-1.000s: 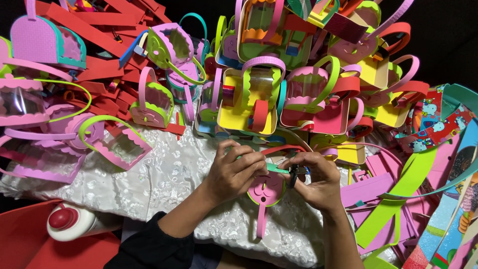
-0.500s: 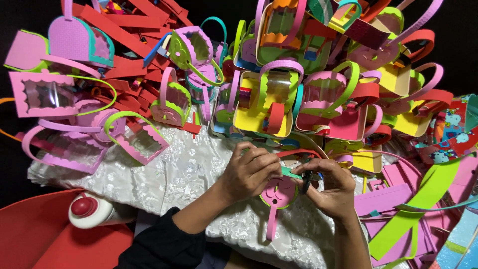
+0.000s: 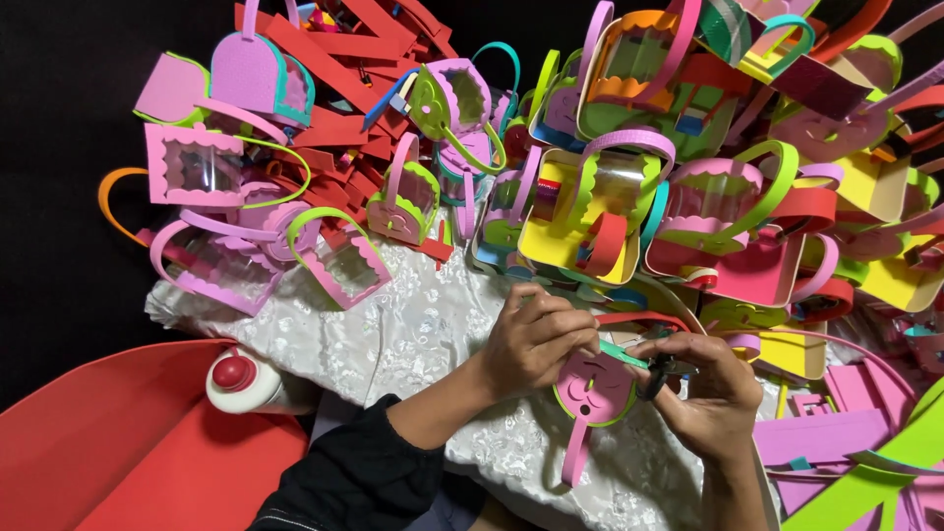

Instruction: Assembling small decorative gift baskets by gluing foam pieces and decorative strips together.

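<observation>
Foam piece (image 3: 593, 390), pink, rounded, with a lime-green rim and a pink strip hanging down from it, sits between both hands, low and right of centre, above the white lace cloth (image 3: 413, 334). Left hand (image 3: 536, 339) curled over the top left of the piece, fingers closed on its edge; a thin teal strip (image 3: 621, 352) pokes out from under those fingers toward the other hand. Right hand (image 3: 710, 391) pinches a small dark tool (image 3: 657, 377) against the right edge of the piece, fingers narrow and bent. What kind of tool, cannot tell, too small. Hands nearly touching each other over the piece. Black sleeve (image 3: 354, 472) on the left forearm.

Red curved strip (image 3: 644, 319) arcs just behind the hands. Past that, a yellow foam basket (image 3: 580, 221) with clear window and lilac handle, tilted, and a pink-and-red one (image 3: 728, 246) with lime handle just beside it. Big heap of more foam baskets fills the top and right, all colours, jumbled. Left side: pink window frames (image 3: 197, 172) and a lilac arched piece (image 3: 261, 79) over loose red strips. White glue bottle with red cap (image 3: 241, 379) lies on the cloth's left edge, well apart from the hands. Large red foam sheet (image 3: 108, 442) bottom left. Lime-green strip (image 3: 865, 482) and pink sheets bottom right.
</observation>
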